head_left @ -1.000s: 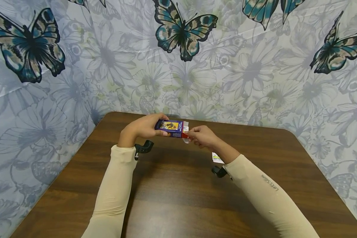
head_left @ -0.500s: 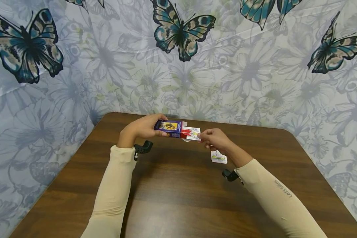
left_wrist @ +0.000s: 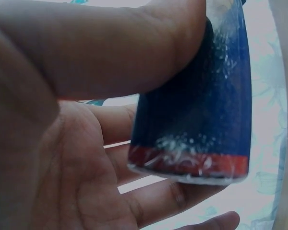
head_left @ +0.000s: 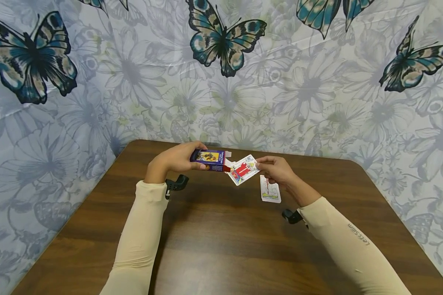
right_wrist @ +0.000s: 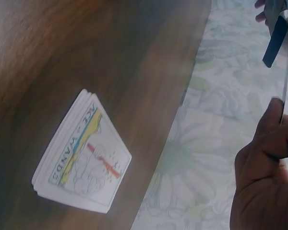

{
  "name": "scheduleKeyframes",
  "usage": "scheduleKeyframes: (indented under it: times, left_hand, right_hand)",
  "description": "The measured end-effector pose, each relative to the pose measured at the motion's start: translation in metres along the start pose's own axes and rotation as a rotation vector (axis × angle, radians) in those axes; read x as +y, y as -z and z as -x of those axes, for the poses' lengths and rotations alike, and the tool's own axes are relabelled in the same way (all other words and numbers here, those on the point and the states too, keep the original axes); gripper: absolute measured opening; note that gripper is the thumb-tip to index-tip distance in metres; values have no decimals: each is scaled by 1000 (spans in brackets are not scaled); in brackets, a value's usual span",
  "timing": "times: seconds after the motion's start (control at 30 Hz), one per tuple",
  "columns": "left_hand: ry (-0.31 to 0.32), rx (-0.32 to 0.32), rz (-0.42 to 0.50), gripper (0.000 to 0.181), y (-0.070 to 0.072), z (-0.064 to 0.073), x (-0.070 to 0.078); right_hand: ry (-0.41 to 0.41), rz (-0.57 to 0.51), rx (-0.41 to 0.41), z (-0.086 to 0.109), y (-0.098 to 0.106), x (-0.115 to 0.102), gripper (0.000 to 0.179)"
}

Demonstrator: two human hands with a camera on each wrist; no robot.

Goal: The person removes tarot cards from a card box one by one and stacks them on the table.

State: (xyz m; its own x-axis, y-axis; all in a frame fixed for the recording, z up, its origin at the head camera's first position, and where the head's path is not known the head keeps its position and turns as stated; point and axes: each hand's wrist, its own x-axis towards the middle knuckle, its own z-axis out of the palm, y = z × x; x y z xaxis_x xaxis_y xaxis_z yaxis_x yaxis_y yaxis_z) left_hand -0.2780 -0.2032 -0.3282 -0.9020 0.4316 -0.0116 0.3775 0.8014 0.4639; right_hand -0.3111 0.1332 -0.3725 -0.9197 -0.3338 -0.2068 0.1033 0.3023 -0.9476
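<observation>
In the head view my left hand point(head_left: 177, 157) grips a dark blue card box point(head_left: 208, 159) with a yellow picture, its flap end facing right. The left wrist view shows the thumb across the box point(left_wrist: 197, 120) and its red-edged end. My right hand point(head_left: 278, 170) pinches the edge of a tarot card point(head_left: 243, 169) with a red figure. The card tilts beside the box's mouth; whether it touches the flap I cannot tell. Below the right hand lies a small stack of tarot cards point(head_left: 270, 191). Its top card point(right_wrist: 86, 158) reads Ace of Wands in the right wrist view.
The brown wooden table point(head_left: 214, 246) reaches back to a wall cloth point(head_left: 243, 102) printed with flowers and butterflies. A dark wrist strap point(head_left: 177, 182) is on the left arm, another dark wrist piece point(head_left: 292, 216) on the right.
My right hand has moved right, drawing the red-figured card out of the box's end and tilting it. More of the card stack shows now. The left hand and box have stayed nearly still.
</observation>
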Motion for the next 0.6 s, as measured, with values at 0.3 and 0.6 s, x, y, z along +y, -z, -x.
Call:
scheduleKeyframes:
  times: [0.3, 0.6]
  left_hand:
    - [2, 7, -4, 61, 2, 2, 2]
    - [-1, -2, 21, 60, 1, 3, 0]
  right_hand:
    - [-29, 154, 24, -7, 19, 9, 34]
    - [-74, 440, 142, -22, 41, 37, 34]
